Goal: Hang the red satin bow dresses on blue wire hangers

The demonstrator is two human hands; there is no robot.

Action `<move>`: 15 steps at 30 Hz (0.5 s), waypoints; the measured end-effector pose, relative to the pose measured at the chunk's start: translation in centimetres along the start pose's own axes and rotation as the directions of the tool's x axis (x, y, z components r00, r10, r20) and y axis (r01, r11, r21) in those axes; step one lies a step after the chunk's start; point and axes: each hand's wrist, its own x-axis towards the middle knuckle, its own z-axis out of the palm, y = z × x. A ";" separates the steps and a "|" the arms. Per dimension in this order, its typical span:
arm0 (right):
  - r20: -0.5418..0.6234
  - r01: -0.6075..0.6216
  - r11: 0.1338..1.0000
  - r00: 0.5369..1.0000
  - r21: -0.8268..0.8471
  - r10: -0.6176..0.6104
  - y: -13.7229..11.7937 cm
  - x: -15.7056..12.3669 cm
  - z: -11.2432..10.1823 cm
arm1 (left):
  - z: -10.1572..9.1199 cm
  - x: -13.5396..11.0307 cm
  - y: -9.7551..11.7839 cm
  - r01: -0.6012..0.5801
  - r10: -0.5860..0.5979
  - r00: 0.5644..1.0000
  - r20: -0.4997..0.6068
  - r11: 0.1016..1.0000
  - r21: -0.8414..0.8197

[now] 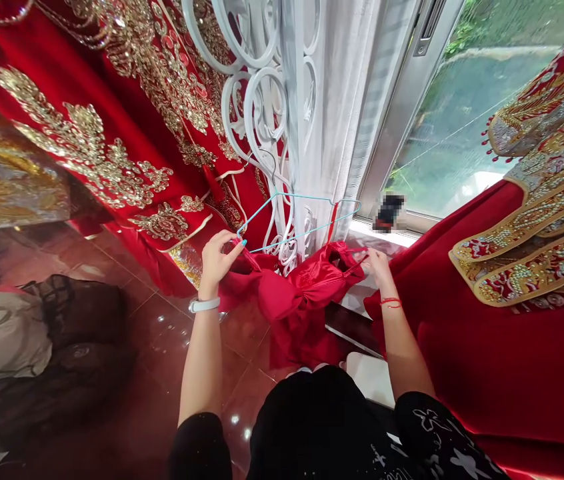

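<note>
In front of me hangs a red satin dress (282, 293) with thin straps and a gathered bodice. My left hand (221, 259) pinches its left strap close to the end of a light blue wire hanger (307, 195). On the other side, my right hand (377, 263) is closed on the right strap, pulling it outward, apart from the hanger's right end. The hanger's hook is up at the white scrolled metal rack (265, 100). A red ribbon loop (333, 222) hangs over the hanger's right part.
Red gowns with gold embroidery (112, 153) hang at left, and another embroidered red garment (537, 267) at right. Behind are a window (462, 120) and a pixelated object (389, 212) on the sill. Bags (7, 333) lie on the tiled floor (162, 340).
</note>
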 end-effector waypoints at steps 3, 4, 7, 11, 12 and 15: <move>-0.001 0.090 0.919 0.995 0.384 -0.097 -2.2 0.5 -0.9 | 0.1 0.2 -0.3 -0.018 0.018 0.999 -0.041 1.000 0.002; -0.029 0.135 0.853 0.990 0.505 -0.140 -3.1 0.7 -1.1 | 0.1 0.2 -0.3 -0.022 0.023 0.999 -0.049 1.000 0.006; -0.162 0.266 0.723 0.964 0.638 -0.211 -5.7 1.6 -1.8 | 0.0 0.3 -0.3 -0.027 0.027 0.999 -0.039 1.000 0.010; -0.156 0.327 0.720 0.943 0.612 -0.295 -9.2 3.3 -2.6 | -0.3 0.5 0.0 -0.024 0.024 0.999 -0.033 1.000 0.003; -0.107 0.323 0.726 0.939 0.607 -0.328 -10.1 3.7 -2.9 | -0.3 0.5 0.1 -0.020 0.020 0.999 -0.032 1.000 -0.004; 0.060 0.320 0.790 0.911 0.522 -0.408 -12.9 4.2 -3.5 | 0.1 0.6 0.2 0.002 -0.002 1.000 -0.020 0.999 -0.042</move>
